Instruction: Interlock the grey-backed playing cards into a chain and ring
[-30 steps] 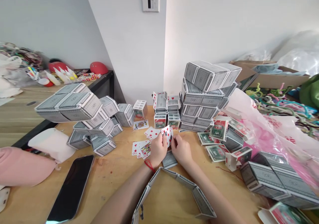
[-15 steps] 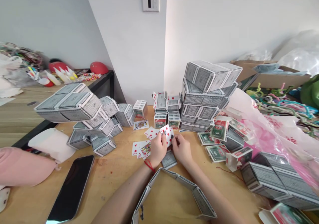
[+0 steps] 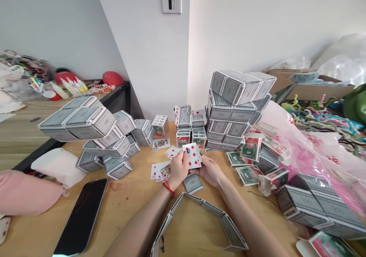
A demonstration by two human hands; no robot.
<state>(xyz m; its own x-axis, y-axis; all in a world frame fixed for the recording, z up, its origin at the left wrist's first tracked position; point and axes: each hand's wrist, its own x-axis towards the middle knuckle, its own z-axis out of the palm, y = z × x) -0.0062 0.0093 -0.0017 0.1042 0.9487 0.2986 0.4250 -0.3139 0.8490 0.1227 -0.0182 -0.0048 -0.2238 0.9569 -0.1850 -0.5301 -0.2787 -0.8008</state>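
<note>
My left hand is closed on playing cards, thumb on top; a six of diamonds faces me. At the cards' right edge, my right hand also grips them, its fingers partly hidden behind. Below the hands lies a face-down stack of cards. Several face-up cards spread to the left, with a king card farther back. Between my forearms stands an angular frame of joined folded cards, open in the middle.
Blocks made of cards rise in a tall stack at right and a leaning one at left. Card boxes lie right of my hands. A phone rests at left, near a pink item. Pink-white plastic covers the right side.
The held cards have turned flatter toward me, so the six of diamonds shows fully. My right hand has shifted slightly right and opened out along the cards' edge.
</note>
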